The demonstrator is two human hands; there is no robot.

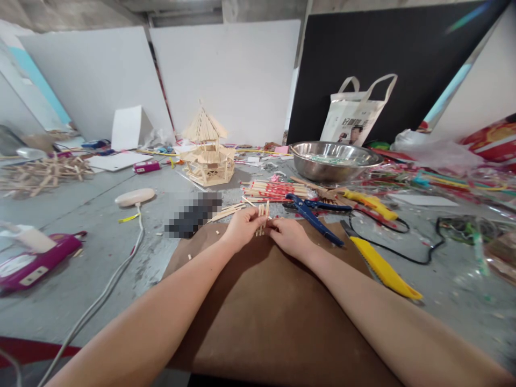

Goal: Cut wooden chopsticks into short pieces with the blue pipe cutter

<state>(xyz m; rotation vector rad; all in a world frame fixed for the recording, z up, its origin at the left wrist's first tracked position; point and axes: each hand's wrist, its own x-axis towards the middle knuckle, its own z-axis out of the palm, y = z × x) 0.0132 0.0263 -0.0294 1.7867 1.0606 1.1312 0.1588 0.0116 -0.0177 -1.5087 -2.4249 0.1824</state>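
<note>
A small frame of short wooden sticks (pixel 262 213) is held just above the far part of the brown board (pixel 250 317). My left hand (pixel 243 228) pinches its left side between thumb and fingers. At its right side is my right hand (pixel 292 236), fingers closed against the lower sticks. Their tips are partly hidden, so the exact grip is hard to see. Loose pale sticks (pixel 228 212) lie just beyond my left hand. To the right of my right hand rest blue-handled pliers (pixel 316 220). A pavilion model made of sticks (pixel 207 156) stands farther back.
Red-marked stick bundles (pixel 278 190) lie behind my hands, near a steel bowl (pixel 334 161). On the right are a yellow-handled tool (pixel 371 204) with a black cord and a yellow cutter (pixel 385 269). A purple power strip (pixel 40 263) and white cable (pixel 121 279) occupy the left.
</note>
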